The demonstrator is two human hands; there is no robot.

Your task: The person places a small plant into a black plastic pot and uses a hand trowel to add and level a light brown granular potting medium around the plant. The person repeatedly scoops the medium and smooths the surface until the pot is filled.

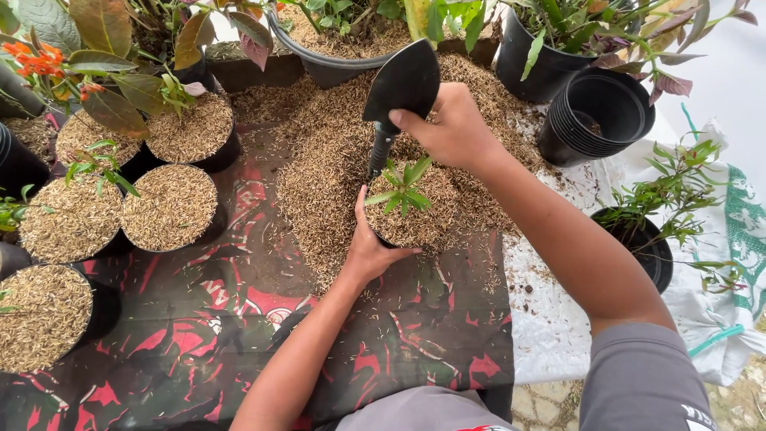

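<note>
My right hand (451, 128) grips the handle of a black hand trowel (403, 84), its blade pointing up and away over a heap of rice husk (327, 160). My left hand (369, 249) cups the near side of a small black pot (411, 219) filled with husk. A small green seedling (401, 187) stands upright in that pot. The trowel's handle end rests just behind the pot's far rim, close to the seedling.
Several husk-filled black pots (167, 207) sit at the left on a red and black patterned sheet (239, 319). A stack of empty black pots (594, 116) stands at the right, with a potted plant (650, 239) and white sack beside it. Larger potted plants line the back.
</note>
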